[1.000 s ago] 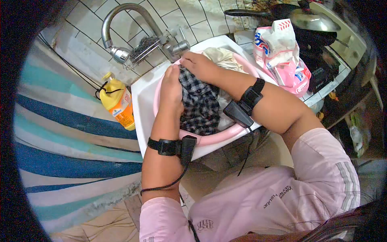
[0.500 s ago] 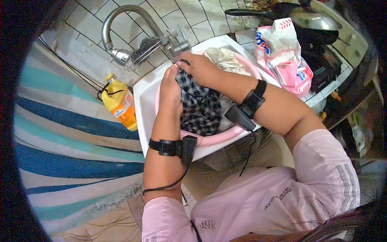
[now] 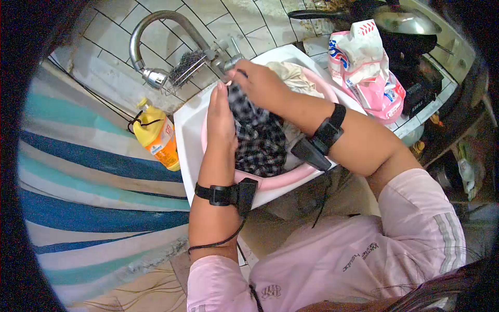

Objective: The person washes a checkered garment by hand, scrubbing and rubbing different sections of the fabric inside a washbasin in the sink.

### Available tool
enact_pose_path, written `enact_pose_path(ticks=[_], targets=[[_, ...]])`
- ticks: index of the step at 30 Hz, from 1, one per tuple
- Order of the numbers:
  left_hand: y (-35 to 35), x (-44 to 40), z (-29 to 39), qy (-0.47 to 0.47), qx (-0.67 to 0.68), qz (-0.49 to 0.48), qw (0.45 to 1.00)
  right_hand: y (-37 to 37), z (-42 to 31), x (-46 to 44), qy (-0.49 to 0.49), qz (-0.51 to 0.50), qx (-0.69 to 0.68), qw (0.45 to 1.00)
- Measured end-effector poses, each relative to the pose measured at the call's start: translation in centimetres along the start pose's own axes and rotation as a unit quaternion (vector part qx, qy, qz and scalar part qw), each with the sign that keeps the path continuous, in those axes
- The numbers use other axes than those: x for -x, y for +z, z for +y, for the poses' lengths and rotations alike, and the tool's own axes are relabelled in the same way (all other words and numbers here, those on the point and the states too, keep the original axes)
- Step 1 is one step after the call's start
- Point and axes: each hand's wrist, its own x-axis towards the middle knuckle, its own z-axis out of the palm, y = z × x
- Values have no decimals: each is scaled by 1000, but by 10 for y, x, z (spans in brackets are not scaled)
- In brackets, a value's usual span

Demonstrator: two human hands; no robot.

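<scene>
A black-and-white checked garment [image 3: 260,145] lies bunched in a pink basin [image 3: 270,182], its upper end raised between my hands. My left hand [image 3: 221,114] is closed on the cloth's left side, thumb pointing up toward the tap. Facing it, my right hand [image 3: 257,86] grips the top end of the same cloth, fingers curled round it. The two hands are close together, near the basin's far rim. A cream cloth [image 3: 296,78] rests in the basin behind my right wrist. My right forearm hides part of the basin.
The basin sits in a white sink [image 3: 189,125] under a curved metal tap [image 3: 156,15]. A wire rack with a scourer [image 3: 187,67] hangs by it. A yellow bottle [image 3: 156,135] stands left; a pink-and-white detergent bag [image 3: 364,73] and a lidded pan [image 3: 405,26] are right.
Both hands keep hold of the checked cloth at nearly the same place. The cloth between them has shifted slightly and is blurred near my right hand. The camera view has moved a little.
</scene>
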Motion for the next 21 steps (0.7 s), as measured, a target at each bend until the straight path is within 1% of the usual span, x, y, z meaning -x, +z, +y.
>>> enact_pose_path(ticks=[1,2,3,4,5,6,7,8,9,10,11,12,13,14,15,16,17,18,19,20,21], targets=[[3,3,1,6,-41,-13,999,-1,6,-2,4,2,-1,1000],[7,7,0,14,-80,-26,996,-2,13,-7,33,30,-23,999],[9,11,-3,13,-80,-27,996,-3,20,-12,60,58,-45,996],[11,15,-6,65,-192,-47,978,-2,25,-15,66,71,-75,992],[12,17,-7,116,-301,-65,944,2,30,-14,64,70,-73,993],[14,18,-2,96,-314,-27,944,4,27,-14,41,73,-112,990],[11,14,-2,98,-312,-26,945,6,25,-14,18,75,-152,985],[4,5,-5,48,-184,-3,982,7,24,-11,49,28,-155,986],[-4,-4,-8,-4,-53,20,998,7,18,-7,47,25,-155,987],[-14,-12,-16,13,-61,67,996,9,13,-3,34,-20,-121,992],[-27,-21,-21,14,-60,69,996,10,8,2,21,-64,-88,994],[-29,-23,-14,-26,-47,90,994,10,1,7,-17,-65,-66,996],[-30,-23,-9,-67,-33,110,991,9,-5,10,-85,-101,-74,988],[-26,-19,-12,-94,72,55,992,5,-10,16,-86,-142,-53,985],[-26,-17,-11,-92,73,55,992,-2,-23,19,-86,-182,-32,979],[-26,-16,-10,-108,81,64,989,-4,-25,17,-87,-183,-31,979],[-26,-15,-10,-125,90,72,985,-5,-26,16,-64,-177,-37,981],[-26,-18,-19,-40,87,22,995,-5,-26,14,-40,-172,-42,983],[-19,-14,-14,-40,90,23,995,1,-12,9,-39,-173,-41,983],[-12,-10,-8,-33,56,27,998,11,11,1,-64,-113,-33,991],[-6,-8,-4,-26,21,30,999,12,13,-2,-88,-51,-26,994]])
